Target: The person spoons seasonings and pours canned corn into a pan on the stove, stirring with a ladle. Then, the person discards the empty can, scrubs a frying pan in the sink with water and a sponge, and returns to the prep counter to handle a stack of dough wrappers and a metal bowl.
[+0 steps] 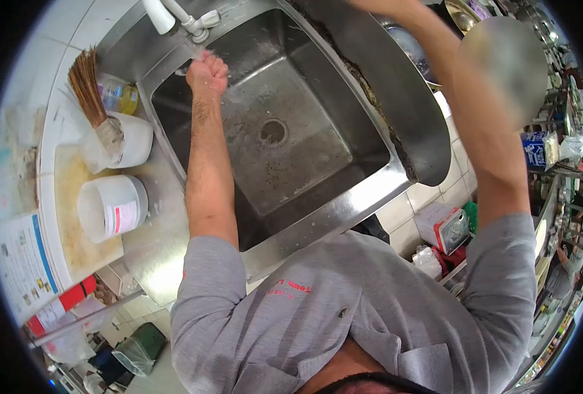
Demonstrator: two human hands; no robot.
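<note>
Nearest to the person, two white buckets (pixel 111 208) stand on the bench (pixel 148 236) left of the sink (pixel 285 141), one with a brush (pixel 94 98) in it. Farther, the left hand (pixel 206 72) is closed in a fist under the tap (pixel 186 23). The right hand is out of view; its arm reaches up beside a big wok (pixel 396 98) that leans on the sink's edge.

Commercial kitchen: big steel sink (pixel 285 144) w/ tap (pixel 186 23) at 12, large wok (pixel 396 98) at 1, tiled walls, stocked shelves (pixel 561 164) at 3.
</note>
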